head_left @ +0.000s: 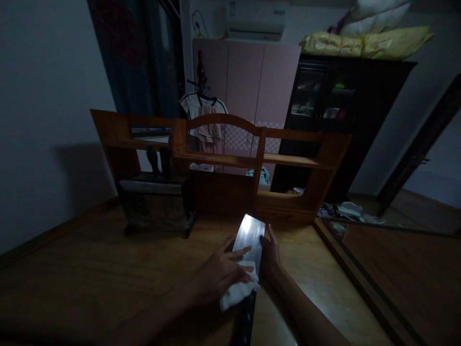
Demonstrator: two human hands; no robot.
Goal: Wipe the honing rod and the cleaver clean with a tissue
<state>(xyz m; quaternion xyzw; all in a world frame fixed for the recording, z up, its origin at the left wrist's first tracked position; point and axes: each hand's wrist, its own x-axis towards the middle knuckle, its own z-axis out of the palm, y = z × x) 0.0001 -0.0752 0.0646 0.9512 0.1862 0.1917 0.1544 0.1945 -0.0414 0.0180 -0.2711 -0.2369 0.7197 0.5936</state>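
Note:
Just above the wooden desk, a kitchen cleaver (252, 235) points away from me, its broad shiny blade up front and its black riveted handle toward my body. My left hand (221, 271) presses a white cloth (237, 291) onto the lower part of the blade, some fingers stretched over the metal. On the other side, my right hand (271, 252) holds the blade by its right edge, thumb pointing up; its other fingers are hidden behind the blade. Further back on the left stands a knife block (154, 204) with dark handles (153, 161) sticking out of its top.
A wooden shelf unit (223, 157) runs along the desk's (108, 269) back edge. A wall (46, 120) borders the left side, and a raised wooden edge (355, 278) runs down the right. Pink wardrobes (245, 81) and a dark cabinet (356, 105) stand beyond. The room is dim.

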